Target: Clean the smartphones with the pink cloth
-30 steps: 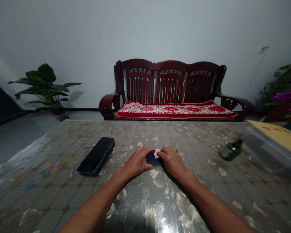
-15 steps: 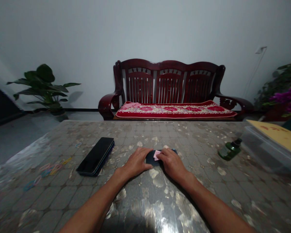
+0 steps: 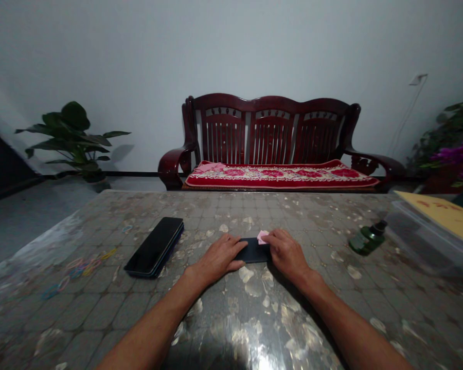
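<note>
A dark, flat phone-like object [image 3: 254, 251] lies crosswise on the patterned table in front of me. My left hand [image 3: 220, 255] holds its left end between thumb and fingers. Pinched in the fingertips of my right hand [image 3: 287, 253] is a small pink cloth or paper [image 3: 262, 237], at the right part of the dark object's surface. The palm side of my right hand is hidden.
Left of my hands lies a stack of phones [image 3: 154, 247], with coloured rubber bands [image 3: 87, 266] farther left. A green bottle [image 3: 367, 238] and a clear plastic box [image 3: 424, 241] with a yellow sheet stand at the right. Behind the table is a wooden bench [image 3: 270, 133].
My right hand has moved right with the pink piece, baring more of the dark surface. My left hand still holds the left end. The view has shifted slightly.
</note>
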`<state>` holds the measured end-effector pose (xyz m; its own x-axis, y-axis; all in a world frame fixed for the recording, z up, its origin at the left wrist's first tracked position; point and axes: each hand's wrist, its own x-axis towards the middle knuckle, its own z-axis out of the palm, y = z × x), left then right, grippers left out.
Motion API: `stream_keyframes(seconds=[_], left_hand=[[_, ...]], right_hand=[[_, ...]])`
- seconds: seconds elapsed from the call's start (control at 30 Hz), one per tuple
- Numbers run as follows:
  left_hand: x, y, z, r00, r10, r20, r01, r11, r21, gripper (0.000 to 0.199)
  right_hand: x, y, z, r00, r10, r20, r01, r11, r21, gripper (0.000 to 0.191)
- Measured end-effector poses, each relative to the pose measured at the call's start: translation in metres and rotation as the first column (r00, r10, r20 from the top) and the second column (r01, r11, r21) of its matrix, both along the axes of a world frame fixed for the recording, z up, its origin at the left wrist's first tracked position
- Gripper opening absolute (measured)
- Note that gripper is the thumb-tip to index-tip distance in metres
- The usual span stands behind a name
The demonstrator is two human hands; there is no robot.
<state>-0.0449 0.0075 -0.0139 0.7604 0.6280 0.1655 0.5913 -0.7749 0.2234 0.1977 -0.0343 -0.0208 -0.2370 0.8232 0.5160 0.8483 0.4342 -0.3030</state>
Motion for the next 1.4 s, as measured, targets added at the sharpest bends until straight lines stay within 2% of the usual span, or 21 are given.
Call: stream_keyframes(seconds=[0.13,0.23,0.47,0.63,0.87,1.0,1.17,1.27,1.4], left_hand=[[0.003,0.001,0.005,0.999,0.035,-0.022,-0.034,0.999,0.018,0.036],[0.005,0.002,0.010,0.996,0.078,-0.041,-0.079,0.997,-0.010,0.031],[0.005,0.003,0.012,0.982,0.184,-0.047,-0.185,0.982,-0.025,0.035],[0.004,0.002,0.011,0.973,0.227,-0.050,-0.229,0.973,-0.040,0.039],[0.005,0.000,0.009,0.977,0.207,-0.051,-0.208,0.978,-0.024,0.039],[0.006,0.000,0.009,0.976,0.209,-0.056,-0.210,0.977,-0.027,0.039],[0.007,0.000,0.012,0.972,0.225,-0.067,-0.227,0.973,-0.037,0.038],[0.007,0.000,0.012,0.971,0.228,-0.069,-0.231,0.972,-0.034,0.035],[0.007,0.001,0.010,0.971,0.231,-0.065,-0.232,0.972,-0.019,0.033]], right_hand=[[0.010,0.005,0.010,0.988,-0.003,-0.152,0.015,0.997,0.080,0.038],[0.014,0.006,0.017,0.982,-0.010,-0.188,0.037,0.990,0.139,0.037],[0.012,0.002,0.021,0.999,0.003,-0.048,0.006,0.979,0.203,0.035],[0.008,-0.001,0.022,0.997,-0.043,0.070,0.026,0.972,0.234,0.032],[-0.017,-0.008,0.020,0.989,0.038,0.143,-0.059,0.987,0.148,0.034],[-0.016,-0.007,0.021,0.990,0.047,0.133,-0.063,0.991,0.117,0.035],[0.010,0.003,0.020,0.993,-0.069,0.094,0.055,0.988,0.147,0.037],[0.014,0.006,0.017,0.990,-0.113,0.080,0.098,0.980,0.173,0.039],[0.001,0.002,0.015,0.997,-0.036,0.076,0.021,0.982,0.187,0.039]])
